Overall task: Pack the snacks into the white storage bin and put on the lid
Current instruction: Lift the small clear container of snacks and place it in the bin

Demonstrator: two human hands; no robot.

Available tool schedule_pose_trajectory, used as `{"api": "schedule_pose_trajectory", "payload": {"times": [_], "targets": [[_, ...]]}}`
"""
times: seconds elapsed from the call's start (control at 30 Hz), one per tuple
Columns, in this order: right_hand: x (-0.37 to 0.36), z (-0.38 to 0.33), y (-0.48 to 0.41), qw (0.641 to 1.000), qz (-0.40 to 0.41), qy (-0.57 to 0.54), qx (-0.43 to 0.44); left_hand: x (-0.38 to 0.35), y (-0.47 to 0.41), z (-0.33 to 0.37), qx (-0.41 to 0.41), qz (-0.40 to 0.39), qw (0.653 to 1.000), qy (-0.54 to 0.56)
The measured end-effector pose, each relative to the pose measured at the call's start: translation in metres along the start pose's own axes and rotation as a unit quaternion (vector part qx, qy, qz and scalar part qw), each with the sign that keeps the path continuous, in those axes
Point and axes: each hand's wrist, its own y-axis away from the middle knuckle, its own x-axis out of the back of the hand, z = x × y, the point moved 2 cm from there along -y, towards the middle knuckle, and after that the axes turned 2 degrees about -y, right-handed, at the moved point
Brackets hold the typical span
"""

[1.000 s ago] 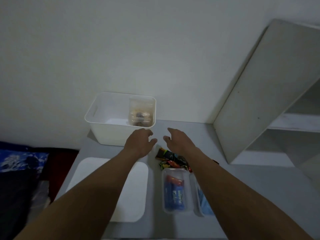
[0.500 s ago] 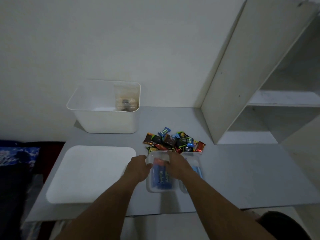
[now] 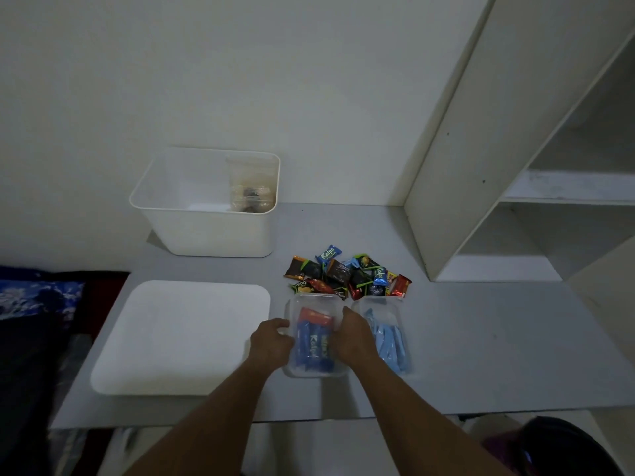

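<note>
Well, on the head camera I saw the left hand (image 3: 271, 343) and the right hand (image 3: 354, 338) holding a clear box (image 3: 314, 338) of blue snack packs. One hand was curled on each side of it. The box sat on the gray table (image 3: 481, 338), just beside another tub (image 3: 390, 334). A pile of little snacks (image 3: 347, 276) lay behind them. The white bin (image 3: 206, 231) stood open by the wall. Its lid (image 3: 182, 338) lay flat to the left.

I see a white bin (image 3: 206, 231) and lid (image 3: 178, 338), dark blue and red packs (image 3: 314, 343) in a clear box (image 3: 314, 372), light blue packs (image 3: 390, 341), and black, blue, red sweets (image 3: 347, 276).
</note>
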Motion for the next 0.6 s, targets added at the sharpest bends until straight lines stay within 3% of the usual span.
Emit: {"api": "schedule_pose_trajectory", "payload": {"times": [0.27,0.6], "targets": [[0.035,-0.021,0.004,0.984,0.031,-0.172,0.022,0.044,0.007,0.044,-0.022,0.036,0.998,0.057],[0.100,0.004,0.010,0.982,0.060,-0.177,0.028,0.019,0.015,0.096,-0.057,-0.027,0.991,0.121]]}}
